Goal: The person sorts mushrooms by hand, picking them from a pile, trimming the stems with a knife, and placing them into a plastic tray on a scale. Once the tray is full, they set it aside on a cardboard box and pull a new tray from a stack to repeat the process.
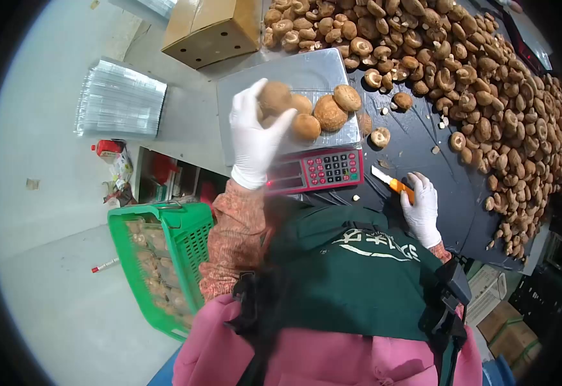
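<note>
My left hand [255, 138], in a white glove, has its thumb and fingers curled around a brown mushroom [275, 97] above the metal platform [242, 82] of a weighing scale. Beside it on the platform lie several large mushrooms [330, 113], seemingly in a clear plastic tray whose edges are hard to make out. The scale's red keypad panel [331, 170] faces my body. My right hand [422, 209], also gloved, grips an orange utility knife [402, 189] with its blade out, low over the dark table. A trimmed mushroom [380, 137] lies beyond the blade.
A large heap of mushrooms [480, 96] covers the table's far and right side. Behind the scale stands a cardboard box [211, 29]. Stacked clear trays [121, 100] are at the left. A green basket [194, 241] with packed mushrooms stands on the left, below table height.
</note>
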The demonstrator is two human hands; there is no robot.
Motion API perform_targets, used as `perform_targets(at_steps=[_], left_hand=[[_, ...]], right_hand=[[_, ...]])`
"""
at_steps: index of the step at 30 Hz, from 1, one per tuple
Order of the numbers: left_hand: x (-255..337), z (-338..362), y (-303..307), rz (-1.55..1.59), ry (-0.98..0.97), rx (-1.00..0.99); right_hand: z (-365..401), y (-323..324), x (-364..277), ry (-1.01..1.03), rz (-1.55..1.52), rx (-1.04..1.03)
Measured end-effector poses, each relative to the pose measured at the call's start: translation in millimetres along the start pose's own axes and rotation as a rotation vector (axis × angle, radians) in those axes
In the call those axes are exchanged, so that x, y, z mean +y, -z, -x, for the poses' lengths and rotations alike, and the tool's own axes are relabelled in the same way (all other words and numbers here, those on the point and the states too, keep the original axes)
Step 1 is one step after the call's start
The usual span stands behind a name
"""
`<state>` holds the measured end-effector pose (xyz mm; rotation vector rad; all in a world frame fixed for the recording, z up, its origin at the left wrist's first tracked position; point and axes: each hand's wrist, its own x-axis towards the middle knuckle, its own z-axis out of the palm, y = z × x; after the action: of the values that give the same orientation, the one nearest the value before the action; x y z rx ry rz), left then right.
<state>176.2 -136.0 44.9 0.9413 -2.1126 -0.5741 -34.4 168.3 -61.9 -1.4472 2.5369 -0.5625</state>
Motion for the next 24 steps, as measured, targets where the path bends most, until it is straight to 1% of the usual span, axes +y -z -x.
perform_targets(at_steps=[1,3,4,5,7,8,9,10,11,12,13,15,16,18,19,21,22,23,24], left_hand=[[-1,-5,8,-0.002,0.038,0.03],[-27,-13,17,0.088,0.078,0.144],[-33,-13,24,0.161,0.146,0.159],[-36,-13,29,0.162,0.187,0.175],[-31,-13,39,0.187,0.156,0.11],[-27,-10,38,0.12,0.088,0.057],[-19,-7,34,0.053,0.021,0.006],[-2,-3,30,0.085,0.012,-0.042],[4,3,25,0.026,-0.093,-0.079],[10,9,20,-0.047,-0.182,-0.126],[18,17,18,-0.023,-0.201,-0.163],[17,37,8,0.244,-0.052,-0.177],[13,44,14,0.278,0.077,-0.207],[-5,41,32,0.269,0.074,-0.152],[-15,39,41,0.266,0.073,-0.129],[-37,34,53,0.194,0.09,-0.001],[-47,30,57,0.102,0.068,-0.016],[-55,25,57,0.01,0.043,-0.032],[-63,20,51,-0.039,0.025,-0.062]], right_hand=[[-2,6,-3,0.014,-0.016,0.043],[-7,14,-9,0.043,-0.052,0.131],[-11,22,-13,0.063,-0.087,0.163],[-18,29,-20,0.079,-0.128,0.167],[-40,41,-38,0.109,-0.208,0.171],[-53,47,-53,0.142,-0.244,0.176],[-69,55,-77,0.23,-0.27,0.208],[-86,65,-107,0.319,-0.296,0.238],[-104,79,-138,0.489,-0.263,0.252],[-113,73,-150,0.587,-0.302,0.2],[-124,81,-177,0.71,-0.274,0.122],[-131,57,-196,0.803,-0.226,0.13],[-133,53,-198,0.762,-0.277,0.074],[-137,48,-195,0.679,-0.371,-0.04],[-135,34,-187,0.567,-0.448,0.001],[-142,25,-173,0.455,-0.542,0.074],[-144,25,-171,0.418,-0.488,0.122],[-148,18,-165,0.36,-0.601,0.096],[-150,20,-168,0.334,-0.63,0.093]])
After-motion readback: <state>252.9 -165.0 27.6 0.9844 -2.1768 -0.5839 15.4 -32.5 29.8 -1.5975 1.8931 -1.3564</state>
